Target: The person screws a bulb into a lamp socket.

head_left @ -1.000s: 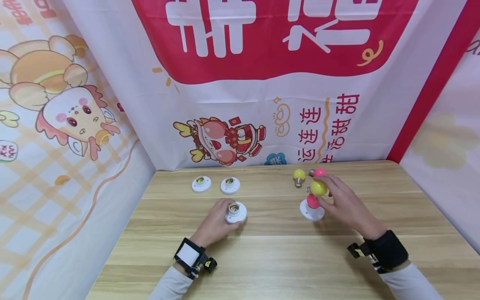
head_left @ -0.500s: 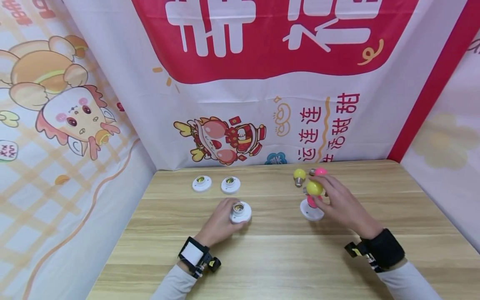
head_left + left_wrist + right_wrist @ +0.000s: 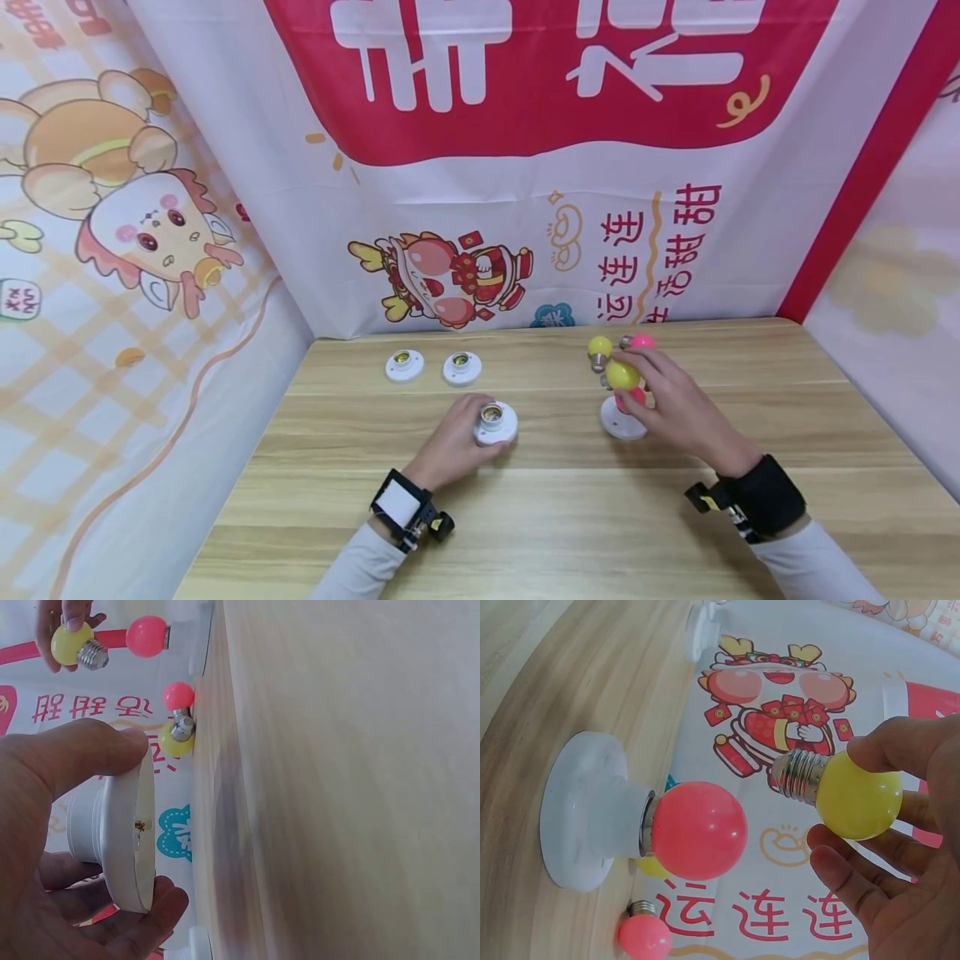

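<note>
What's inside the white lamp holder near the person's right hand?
A pink bulb sits in the white holder. Some of its metal collar shows; any thread further in is covered.

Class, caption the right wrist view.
Right hand holds a yellow bulb near a pink bulb in a white socket.

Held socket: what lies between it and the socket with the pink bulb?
Only bare table shows between the held socket and the white socket under the pink bulb, in the head view.

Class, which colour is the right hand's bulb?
The bulb is yellow, clearest in the right wrist view.
</note>
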Available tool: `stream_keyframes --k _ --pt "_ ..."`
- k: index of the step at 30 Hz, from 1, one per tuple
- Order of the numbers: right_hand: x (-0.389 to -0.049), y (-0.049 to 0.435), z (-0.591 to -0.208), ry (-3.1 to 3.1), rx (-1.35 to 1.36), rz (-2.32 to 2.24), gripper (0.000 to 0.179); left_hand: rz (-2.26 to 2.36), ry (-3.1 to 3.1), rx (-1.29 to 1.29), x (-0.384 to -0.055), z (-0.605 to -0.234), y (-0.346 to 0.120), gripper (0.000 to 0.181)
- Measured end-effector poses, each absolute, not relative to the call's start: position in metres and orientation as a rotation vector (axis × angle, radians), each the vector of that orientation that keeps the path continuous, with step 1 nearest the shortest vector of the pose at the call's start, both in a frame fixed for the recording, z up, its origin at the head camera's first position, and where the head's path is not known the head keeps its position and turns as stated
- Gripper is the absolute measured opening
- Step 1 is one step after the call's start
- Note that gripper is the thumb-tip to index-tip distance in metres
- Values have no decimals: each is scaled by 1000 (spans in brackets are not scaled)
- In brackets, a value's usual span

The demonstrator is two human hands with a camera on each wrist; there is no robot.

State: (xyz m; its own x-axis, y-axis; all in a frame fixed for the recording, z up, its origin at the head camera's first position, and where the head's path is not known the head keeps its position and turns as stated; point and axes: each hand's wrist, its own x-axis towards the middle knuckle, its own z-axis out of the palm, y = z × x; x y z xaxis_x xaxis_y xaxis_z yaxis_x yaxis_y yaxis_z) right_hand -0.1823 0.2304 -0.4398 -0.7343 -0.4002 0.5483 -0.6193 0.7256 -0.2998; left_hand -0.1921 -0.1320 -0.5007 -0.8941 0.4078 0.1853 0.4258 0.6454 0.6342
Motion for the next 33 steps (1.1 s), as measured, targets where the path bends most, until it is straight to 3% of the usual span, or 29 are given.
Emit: stream_keyframes --k 33 --pt "-178 204 -433 -2477 865 714 60 -1084 -2873 -807 -196 -502 -98 80"
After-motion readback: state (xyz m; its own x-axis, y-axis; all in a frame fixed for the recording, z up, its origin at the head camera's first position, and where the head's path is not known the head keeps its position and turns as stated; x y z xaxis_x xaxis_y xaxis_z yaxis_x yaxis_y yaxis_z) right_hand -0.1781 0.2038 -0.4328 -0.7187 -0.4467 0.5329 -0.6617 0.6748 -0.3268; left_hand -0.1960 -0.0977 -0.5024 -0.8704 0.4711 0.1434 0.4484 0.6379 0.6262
